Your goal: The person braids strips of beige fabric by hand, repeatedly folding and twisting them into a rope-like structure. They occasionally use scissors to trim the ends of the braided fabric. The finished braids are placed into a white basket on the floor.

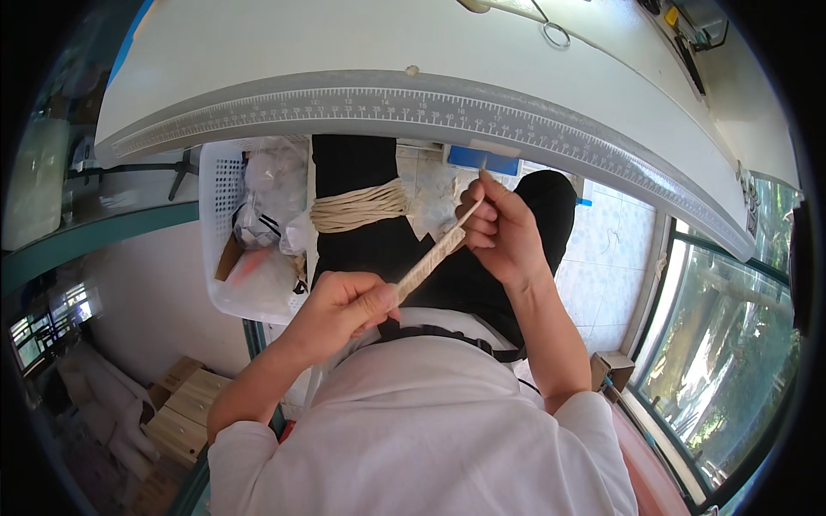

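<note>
A slim, stiff-looking beige bundle (430,265), seemingly wrapped in cord, slants up to the right over my lap. My left hand (351,308) is closed round its lower end, thumb on top. From its upper end runs a pale cord (470,211). My right hand (508,225) pinches this cord between thumb and fingertips, higher up and to the right. More beige cord (360,206) is looped many times round my left leg in its black trousers. The fingers' undersides and the bundle's lower tip are hidden.
A white worktable with a grey metal ruler (391,110) along its front edge spans the space ahead. Left of my leg stands a white plastic basket (215,249) filled with plastic bags. A blue box (483,160) lies below the table edge. Glass windows (723,370) are at right.
</note>
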Action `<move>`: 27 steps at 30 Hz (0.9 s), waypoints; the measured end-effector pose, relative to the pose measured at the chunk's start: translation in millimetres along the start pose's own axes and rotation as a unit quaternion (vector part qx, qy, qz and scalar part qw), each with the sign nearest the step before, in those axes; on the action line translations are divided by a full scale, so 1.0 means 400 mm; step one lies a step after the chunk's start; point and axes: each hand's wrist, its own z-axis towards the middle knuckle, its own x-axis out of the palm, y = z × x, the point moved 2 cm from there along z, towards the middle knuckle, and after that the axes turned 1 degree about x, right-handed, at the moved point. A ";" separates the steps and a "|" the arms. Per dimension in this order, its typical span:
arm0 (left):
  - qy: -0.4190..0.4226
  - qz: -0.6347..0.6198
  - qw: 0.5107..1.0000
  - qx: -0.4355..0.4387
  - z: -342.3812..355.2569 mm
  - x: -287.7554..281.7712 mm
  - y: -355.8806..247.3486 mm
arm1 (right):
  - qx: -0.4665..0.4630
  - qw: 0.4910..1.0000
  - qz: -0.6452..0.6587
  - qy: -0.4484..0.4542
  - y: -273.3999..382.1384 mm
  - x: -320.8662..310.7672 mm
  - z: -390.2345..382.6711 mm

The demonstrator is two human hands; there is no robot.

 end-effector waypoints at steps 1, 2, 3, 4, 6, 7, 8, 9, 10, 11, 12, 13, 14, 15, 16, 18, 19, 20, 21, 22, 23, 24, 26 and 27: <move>0.004 0.012 1.000 0.001 0.006 -0.006 0.005 | -0.048 0.997 -0.051 -0.034 0.007 -0.011 0.002; 0.007 0.024 1.000 0.003 0.012 -0.013 0.013 | -0.095 0.988 -0.103 -0.069 0.015 -0.030 0.004; 0.011 0.035 0.999 0.004 0.016 -0.017 0.016 | -0.141 0.973 -0.153 -0.102 0.025 -0.046 0.007; -0.001 0.069 0.997 0.021 0.019 -0.016 0.012 | -0.175 0.959 -0.156 -0.156 0.041 -0.063 0.014; -0.028 0.130 0.990 0.055 0.021 -0.006 0.009 | -0.246 0.924 -0.184 -0.229 0.074 -0.104 0.023; -0.025 0.155 0.986 0.063 0.021 -0.006 0.013 | -0.284 0.903 -0.192 -0.260 0.083 -0.132 0.025; -0.023 0.179 0.981 0.071 0.020 -0.005 0.024 | -0.322 0.874 -0.209 -0.298 0.097 -0.165 0.025; -0.021 0.202 0.976 0.079 0.016 -0.003 0.033 | -0.359 0.842 -0.225 -0.333 0.117 -0.205 0.025; -0.023 0.211 0.974 0.078 0.009 -0.006 0.040 | -0.372 0.812 -0.229 -0.387 0.146 -0.263 0.020; -0.021 0.215 0.974 0.063 -0.005 -0.010 0.045 | -0.384 0.780 -0.233 -0.436 0.184 -0.323 0.011; -0.019 0.218 0.975 0.049 -0.020 -0.017 0.049 | -0.399 0.744 -0.240 -0.479 0.225 -0.381 -0.009; -0.017 0.221 0.975 0.033 -0.036 -0.029 0.049 | -0.413 0.705 -0.247 -0.520 0.268 -0.442 -0.036; -0.010 0.222 0.975 0.006 -0.056 -0.046 0.044 | -0.405 0.683 -0.255 -0.552 0.310 -0.523 -0.073; -0.012 0.222 0.975 0.005 -0.072 -0.074 0.043 | -0.396 0.660 -0.263 -0.582 0.350 -0.601 -0.114; -0.018 0.221 0.975 0.004 -0.089 -0.104 0.043 | -0.398 0.634 -0.271 -0.606 0.380 -0.654 -0.153; -0.045 0.235 0.971 -0.001 -0.114 -0.174 0.045 | -0.389 0.609 -0.268 -0.637 0.413 -0.718 -0.229; -0.072 0.249 0.966 -0.006 -0.121 -0.206 0.041 | -0.378 0.613 -0.260 -0.643 0.414 -0.731 -0.246; -0.081 0.302 0.950 0.007 -0.112 -0.228 0.030 | -0.338 0.663 -0.293 -0.600 0.405 -0.731 -0.244; -0.072 0.333 0.940 0.001 -0.101 -0.239 0.023 | -0.261 0.683 -0.392 -0.558 0.376 -0.734 -0.231; -0.063 0.363 0.930 -0.007 -0.087 -0.241 0.020 | -0.162 0.685 -0.490 -0.514 0.340 -0.675 -0.208; -0.054 0.390 0.919 -0.015 -0.077 -0.242 0.020 | -0.060 0.671 -0.579 -0.460 0.306 -0.607 -0.188; -0.058 0.403 0.913 0.039 -0.063 -0.244 0.026 | -0.053 0.354 -0.813 -0.459 0.304 -0.577 -0.182; -0.084 0.403 0.907 0.093 -0.060 -0.238 0.021 | -0.259 0.290 -0.843 -0.371 0.213 -0.299 -0.146; -0.089 0.405 0.901 0.126 -0.059 -0.236 0.013 | -0.311 0.488 -0.770 -0.268 0.159 -0.247 -0.123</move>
